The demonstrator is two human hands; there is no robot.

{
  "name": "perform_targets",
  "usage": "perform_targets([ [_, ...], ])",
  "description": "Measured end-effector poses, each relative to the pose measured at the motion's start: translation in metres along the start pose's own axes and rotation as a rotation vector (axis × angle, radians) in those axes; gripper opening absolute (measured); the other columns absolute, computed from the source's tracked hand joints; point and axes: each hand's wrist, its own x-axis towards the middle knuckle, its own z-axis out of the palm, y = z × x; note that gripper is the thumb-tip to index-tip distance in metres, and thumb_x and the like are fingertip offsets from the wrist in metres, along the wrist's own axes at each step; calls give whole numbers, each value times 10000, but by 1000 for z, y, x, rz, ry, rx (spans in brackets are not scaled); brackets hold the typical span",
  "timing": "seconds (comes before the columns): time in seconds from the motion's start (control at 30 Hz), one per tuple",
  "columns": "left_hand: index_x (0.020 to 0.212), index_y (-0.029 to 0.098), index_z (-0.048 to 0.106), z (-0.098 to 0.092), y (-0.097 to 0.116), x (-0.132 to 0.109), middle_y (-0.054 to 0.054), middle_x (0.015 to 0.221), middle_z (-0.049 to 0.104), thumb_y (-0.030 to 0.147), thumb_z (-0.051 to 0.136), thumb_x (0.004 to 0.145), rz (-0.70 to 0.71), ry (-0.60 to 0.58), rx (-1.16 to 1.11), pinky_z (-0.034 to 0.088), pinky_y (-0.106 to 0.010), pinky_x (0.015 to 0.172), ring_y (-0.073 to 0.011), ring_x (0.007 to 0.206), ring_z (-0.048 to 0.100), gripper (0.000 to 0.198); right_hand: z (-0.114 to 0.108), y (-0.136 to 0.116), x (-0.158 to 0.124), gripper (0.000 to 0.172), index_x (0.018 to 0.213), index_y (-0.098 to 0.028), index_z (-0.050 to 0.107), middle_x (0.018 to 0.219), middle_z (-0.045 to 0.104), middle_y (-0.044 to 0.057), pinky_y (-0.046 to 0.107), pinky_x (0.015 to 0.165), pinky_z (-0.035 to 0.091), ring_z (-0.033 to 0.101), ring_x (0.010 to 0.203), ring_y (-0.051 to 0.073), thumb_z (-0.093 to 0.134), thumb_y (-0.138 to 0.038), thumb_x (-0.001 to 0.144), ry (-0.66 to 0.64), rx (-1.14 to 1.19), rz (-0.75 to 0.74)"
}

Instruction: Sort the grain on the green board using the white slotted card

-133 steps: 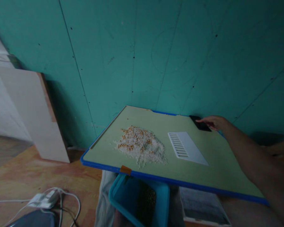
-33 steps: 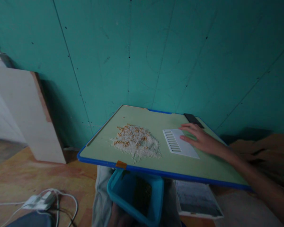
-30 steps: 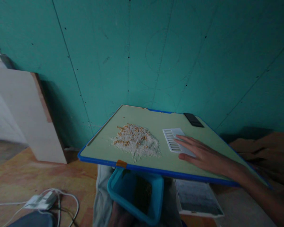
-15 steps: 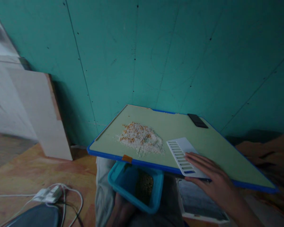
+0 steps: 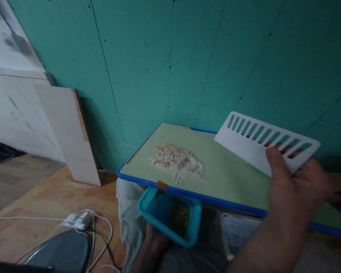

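Note:
My right hand (image 5: 297,189) is closed on a white flat scraper (image 5: 241,146) with a row of slots, thumb on its near face. The scraper is raised and tilted over the right part of a pale green board (image 5: 233,182) with a blue edge. On the board lies a heap of white grains (image 5: 184,170) with round yellow beans (image 5: 167,148) scattered through it. Below the board's front edge, my left hand (image 5: 157,237) supports a turquoise plastic container (image 5: 147,214) from beneath, its fingers mostly hidden. Beans (image 5: 180,216) lie inside the container.
A green wall (image 5: 147,68) rises behind the board. On the floor at left are a power strip (image 5: 76,220) with white cables and a dark grey object (image 5: 59,250). A pale panel (image 5: 65,129) leans against the wall. A framed pane (image 5: 240,231) sits under the board.
My right hand has lifted the scraper off the board and turned it upright, slots now along the top. The view has shifted slightly. My left hand still supports the container.

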Motion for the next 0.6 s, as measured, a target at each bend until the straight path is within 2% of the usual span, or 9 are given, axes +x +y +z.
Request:
perform_targets([
  [0.1,1230,237,882,3,3,-6,-203,1126,949,728,280,1163,-18,33,-93,684,-599,974,-409,1231,870,780,27,-17,-1,721,1465,-273,869,1326,916,159,593,1020,779,877,1315,457,953,-755,936,121,74,37],
  [0.17,1259,213,892,3,3,-10,-170,1093,947,707,249,1193,-44,7,-147,668,-607,1010,-400,1275,869,814,38,-24,-7,702,1386,-233,873,1245,914,166,557,994,771,879,1280,442,951,-769,940,227,107,54],
  [0.27,1103,253,913,-1,-6,-7,-143,1110,957,631,233,1202,-61,-82,-267,656,-620,1127,-381,1383,851,784,50,-21,-17,564,1171,-209,871,1114,901,148,502,958,745,885,1171,388,926,-737,981,481,152,115],
  [0.33,979,295,916,-5,-16,0,-128,1132,968,642,429,1151,-44,-116,-290,641,-586,1229,-374,1459,825,622,56,-12,-20,499,1050,-220,865,1071,909,125,449,881,719,879,1028,333,953,-702,956,505,156,156],
  [0.43,915,332,944,-11,-28,11,-112,1150,980,634,759,992,-35,-172,-280,581,-523,1362,-379,1587,759,362,61,5,-20,473,952,-210,880,936,903,94,392,749,646,814,800,266,997,-663,888,526,161,138],
  [0.5,913,350,965,-15,-33,15,-100,1152,986,611,819,972,-39,-247,-293,534,-511,1421,-377,1653,714,305,62,12,-19,414,946,-210,897,896,897,82,375,713,611,780,736,242,1012,-602,875,524,175,128],
  [0.6,1027,380,1000,-19,-35,19,-60,1166,995,587,770,1054,-37,-363,-346,484,-525,1465,-358,1695,679,311,61,12,-19,347,975,-220,914,910,902,74,374,723,613,786,748,239,1018,-534,869,493,216,133],
])
